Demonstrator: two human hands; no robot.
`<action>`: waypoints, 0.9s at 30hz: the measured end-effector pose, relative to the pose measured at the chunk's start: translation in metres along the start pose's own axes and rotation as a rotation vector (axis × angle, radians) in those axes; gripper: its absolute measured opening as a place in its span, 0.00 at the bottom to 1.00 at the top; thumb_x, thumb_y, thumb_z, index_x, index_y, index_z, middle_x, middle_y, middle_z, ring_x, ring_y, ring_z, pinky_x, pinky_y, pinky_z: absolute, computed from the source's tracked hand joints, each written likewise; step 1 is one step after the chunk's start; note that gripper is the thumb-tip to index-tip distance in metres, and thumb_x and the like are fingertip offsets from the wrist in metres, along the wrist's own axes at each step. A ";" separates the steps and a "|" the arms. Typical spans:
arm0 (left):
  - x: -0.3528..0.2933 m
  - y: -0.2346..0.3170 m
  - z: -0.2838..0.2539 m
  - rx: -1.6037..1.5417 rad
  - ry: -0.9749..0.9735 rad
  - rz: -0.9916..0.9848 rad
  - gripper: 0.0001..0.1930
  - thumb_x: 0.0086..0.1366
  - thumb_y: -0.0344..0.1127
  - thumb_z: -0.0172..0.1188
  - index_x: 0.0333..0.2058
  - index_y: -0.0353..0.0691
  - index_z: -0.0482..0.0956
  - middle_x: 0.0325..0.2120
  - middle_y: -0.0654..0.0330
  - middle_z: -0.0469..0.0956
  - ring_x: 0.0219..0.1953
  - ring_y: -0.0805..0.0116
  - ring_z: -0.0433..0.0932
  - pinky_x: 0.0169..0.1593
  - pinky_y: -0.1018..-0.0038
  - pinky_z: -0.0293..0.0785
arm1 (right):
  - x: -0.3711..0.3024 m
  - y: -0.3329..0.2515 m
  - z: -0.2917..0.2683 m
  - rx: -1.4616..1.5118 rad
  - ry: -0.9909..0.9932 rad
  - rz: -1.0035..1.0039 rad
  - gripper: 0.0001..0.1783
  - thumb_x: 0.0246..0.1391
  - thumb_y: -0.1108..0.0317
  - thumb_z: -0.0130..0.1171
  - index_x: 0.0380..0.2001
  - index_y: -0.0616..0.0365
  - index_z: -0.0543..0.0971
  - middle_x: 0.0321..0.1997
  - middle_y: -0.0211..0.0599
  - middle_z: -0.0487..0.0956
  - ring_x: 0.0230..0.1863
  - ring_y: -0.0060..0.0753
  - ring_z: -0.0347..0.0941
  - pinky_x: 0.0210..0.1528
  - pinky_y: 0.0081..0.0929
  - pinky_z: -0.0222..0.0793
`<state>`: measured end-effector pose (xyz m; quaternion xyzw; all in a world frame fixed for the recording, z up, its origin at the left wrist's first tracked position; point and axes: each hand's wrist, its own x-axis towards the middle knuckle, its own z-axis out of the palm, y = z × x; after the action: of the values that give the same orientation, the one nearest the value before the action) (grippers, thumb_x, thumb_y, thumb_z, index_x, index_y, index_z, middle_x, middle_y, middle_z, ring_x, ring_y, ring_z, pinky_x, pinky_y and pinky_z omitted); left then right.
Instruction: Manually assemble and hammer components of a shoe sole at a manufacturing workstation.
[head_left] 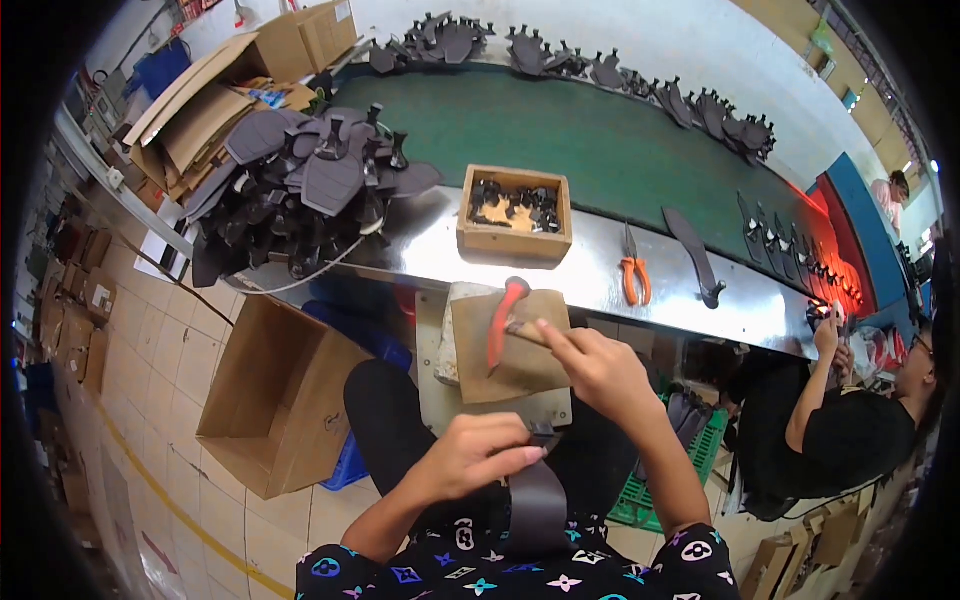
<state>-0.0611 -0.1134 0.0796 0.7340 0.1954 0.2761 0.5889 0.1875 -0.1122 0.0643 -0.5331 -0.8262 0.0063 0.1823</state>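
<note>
My right hand (605,370) is closed round the wooden handle of a hammer (500,325) with a red head. The hammer is over a brown pad (535,375), which lies on a pale block (450,345) between my knees. Closer to me, my left hand (475,455) is closed on a dark grey shoe sole (538,505). The sole's broad part points toward my body. At its far end, a small black piece (541,432) shows beside my fingers.
On the metal bench edge are a wooden box (515,247) of black parts, orange-handled pliers (634,275) and a loose sole (690,250). Heeled soles (330,175) pile up left, beside the green belt (430,130). A cardboard box (270,390) stands lower left; a co-worker (850,430) sits right.
</note>
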 end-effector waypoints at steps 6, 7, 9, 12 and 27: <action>-0.016 0.024 0.011 -0.335 -0.004 -0.292 0.12 0.67 0.33 0.57 0.36 0.29 0.85 0.29 0.56 0.82 0.35 0.69 0.80 0.41 0.76 0.73 | -0.009 -0.018 0.012 0.306 -0.082 -0.014 0.23 0.59 0.70 0.57 0.60 0.54 0.76 0.50 0.41 0.80 0.51 0.46 0.77 0.56 0.42 0.70; -0.016 0.022 0.013 -0.345 -0.010 -0.307 0.12 0.67 0.33 0.57 0.36 0.29 0.85 0.29 0.56 0.82 0.35 0.69 0.80 0.41 0.76 0.73 | -0.013 -0.028 0.009 0.600 0.014 0.040 0.22 0.61 0.68 0.57 0.58 0.55 0.77 0.52 0.42 0.80 0.54 0.45 0.76 0.60 0.42 0.68; -0.015 0.027 0.017 -0.404 -0.035 -0.297 0.13 0.72 0.34 0.54 0.38 0.27 0.81 0.30 0.56 0.78 0.35 0.70 0.77 0.41 0.74 0.71 | -0.029 -0.047 0.005 1.500 -0.108 0.100 0.26 0.67 0.50 0.54 0.54 0.63 0.77 0.56 0.45 0.79 0.55 0.44 0.75 0.60 0.41 0.69; -0.013 0.040 0.028 -0.654 -0.086 -0.482 0.14 0.74 0.34 0.51 0.42 0.27 0.79 0.38 0.56 0.79 0.45 0.70 0.77 0.52 0.76 0.71 | -0.049 -0.079 0.014 1.899 -0.039 0.248 0.31 0.66 0.42 0.51 0.48 0.64 0.79 0.50 0.47 0.79 0.55 0.46 0.74 0.59 0.41 0.69; -0.010 0.041 0.046 -1.061 -0.171 -0.700 0.15 0.67 0.40 0.52 0.37 0.30 0.76 0.38 0.48 0.78 0.46 0.58 0.76 0.55 0.66 0.69 | -0.054 -0.090 -0.007 2.034 0.003 0.314 0.30 0.65 0.37 0.48 0.31 0.55 0.78 0.32 0.32 0.79 0.42 0.35 0.68 0.55 0.37 0.60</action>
<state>-0.0409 -0.1633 0.1106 0.2550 0.2124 0.0672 0.9409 0.1303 -0.1996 0.0731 -0.2283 -0.3508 0.7262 0.5455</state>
